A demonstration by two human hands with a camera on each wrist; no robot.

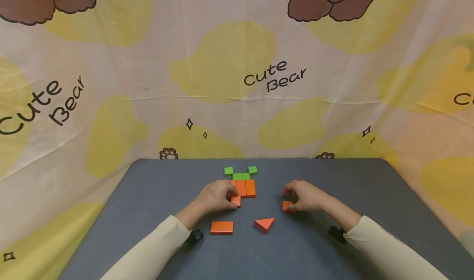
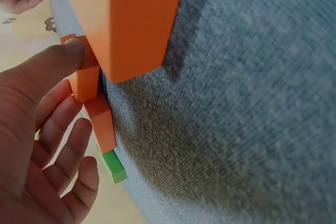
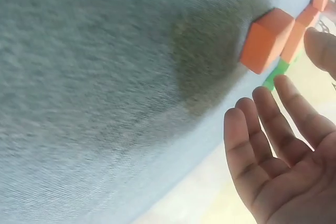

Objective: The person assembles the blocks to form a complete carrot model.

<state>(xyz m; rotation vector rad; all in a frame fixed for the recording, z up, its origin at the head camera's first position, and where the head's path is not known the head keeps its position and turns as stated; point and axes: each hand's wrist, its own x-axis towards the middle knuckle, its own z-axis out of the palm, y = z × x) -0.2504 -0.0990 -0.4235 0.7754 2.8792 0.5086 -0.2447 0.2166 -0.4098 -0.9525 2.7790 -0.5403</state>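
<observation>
My left hand (image 1: 216,195) pinches a small orange block (image 1: 236,202) between thumb and fingertips, at the near edge of a row of upright-laid orange blocks (image 1: 246,188). In the left wrist view the thumb lies on top of that block (image 2: 86,83). My right hand (image 1: 308,195) hovers around another small orange block (image 1: 286,207) to the right. The right wrist view shows its fingers extended and spread from the thumb, with a gap to the block (image 3: 266,40).
A green bar (image 1: 241,176) lies behind the row, with a green cube (image 1: 228,171) and another green cube (image 1: 252,170) at its far corners. Nearer me are a flat orange rectangle (image 1: 221,227) and an orange triangle (image 1: 264,225) on the grey table (image 1: 155,189).
</observation>
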